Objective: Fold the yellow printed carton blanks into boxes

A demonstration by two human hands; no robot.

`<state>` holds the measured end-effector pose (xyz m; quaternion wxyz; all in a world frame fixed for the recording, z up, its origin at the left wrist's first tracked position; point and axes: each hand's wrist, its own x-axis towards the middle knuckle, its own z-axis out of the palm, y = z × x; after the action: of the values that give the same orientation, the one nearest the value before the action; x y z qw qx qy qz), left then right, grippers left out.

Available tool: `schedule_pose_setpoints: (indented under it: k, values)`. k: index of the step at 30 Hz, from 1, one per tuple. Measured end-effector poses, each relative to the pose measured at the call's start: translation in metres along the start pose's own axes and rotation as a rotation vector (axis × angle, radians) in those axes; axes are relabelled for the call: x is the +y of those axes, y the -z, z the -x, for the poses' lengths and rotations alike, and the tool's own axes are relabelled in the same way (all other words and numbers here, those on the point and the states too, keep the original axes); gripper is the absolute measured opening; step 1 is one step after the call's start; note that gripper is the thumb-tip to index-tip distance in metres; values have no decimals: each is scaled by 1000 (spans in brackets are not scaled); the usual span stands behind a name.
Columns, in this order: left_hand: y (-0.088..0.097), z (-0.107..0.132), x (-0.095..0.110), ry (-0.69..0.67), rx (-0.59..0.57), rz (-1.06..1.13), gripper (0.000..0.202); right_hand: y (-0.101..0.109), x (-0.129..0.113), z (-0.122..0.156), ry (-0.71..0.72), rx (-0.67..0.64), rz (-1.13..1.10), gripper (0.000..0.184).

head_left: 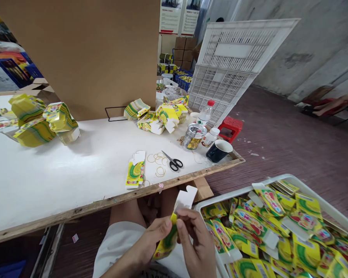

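Note:
Above my lap, a small yellow and green carton (168,240) is between my two hands, its white end flaps (186,197) standing up. My left hand (150,239) grips the carton's side, thumb along the upper edge. The fingers of my right hand (195,239) pinch it close to the flaps; part of the carton is hidden behind them. On the table in front lies a flat stack of similar cartons (135,170). Beside that stack are loose rubber bands (160,170) and black-handled scissors (174,163).
To my right stands a white tub (290,177) filled with cartons. Carton bundles (34,125) sit at the table's left, and more cartons (165,116) lie at the back. A jar (193,137), bottles and a dark mug (218,151) crowd the right corner. A cardboard panel (104,54) rises behind.

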<state>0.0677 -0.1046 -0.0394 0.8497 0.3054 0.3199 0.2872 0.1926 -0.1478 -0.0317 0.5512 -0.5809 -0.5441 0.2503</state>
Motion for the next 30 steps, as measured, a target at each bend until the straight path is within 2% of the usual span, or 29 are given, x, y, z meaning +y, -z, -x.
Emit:
schedule_pose_setpoints:
  k: [3, 5, 7, 9, 10, 11, 13, 15, 17, 21, 25, 30]
  values:
    - [6, -2, 3, -83, 9, -64, 54, 1, -1, 1, -25, 117, -15, 13]
    - [10, -5, 5, -151, 98, -124, 53, 1, -1, 0, -33, 199, 52, 27]
    - [13, -7, 6, -208, 185, -169, 52, 1, 1, -1, -46, 122, 102, 34]
    - [13, -9, 7, -239, 209, -187, 51, 0, 6, -1, -71, -34, 115, 20]
    - [12, -9, 7, -250, 203, -193, 50, 0, 8, 0, -85, -75, 119, 16]
    - [11, -9, 7, -264, 196, -212, 47, -1, 11, 0, -103, -72, 130, 19]
    - [10, -8, 7, -297, 180, -277, 39, 0, 15, 2, -142, 13, 168, 26]
    - [11, -7, 7, -318, 160, -354, 34, 1, 18, 2, -159, 64, 161, 22]
    - [14, -4, 7, -317, 131, -402, 39, 2, 19, 2, -155, 92, 108, 17]
    - [19, 4, 13, -327, 39, -442, 58, 7, 23, 2, -86, 155, 27, 36]
    - [22, 14, 27, -269, -133, -444, 71, 13, 27, 3, -68, 12, -90, 38]
    - [23, 21, 41, -166, -229, -467, 62, 16, 26, 3, -147, -122, -253, 43]
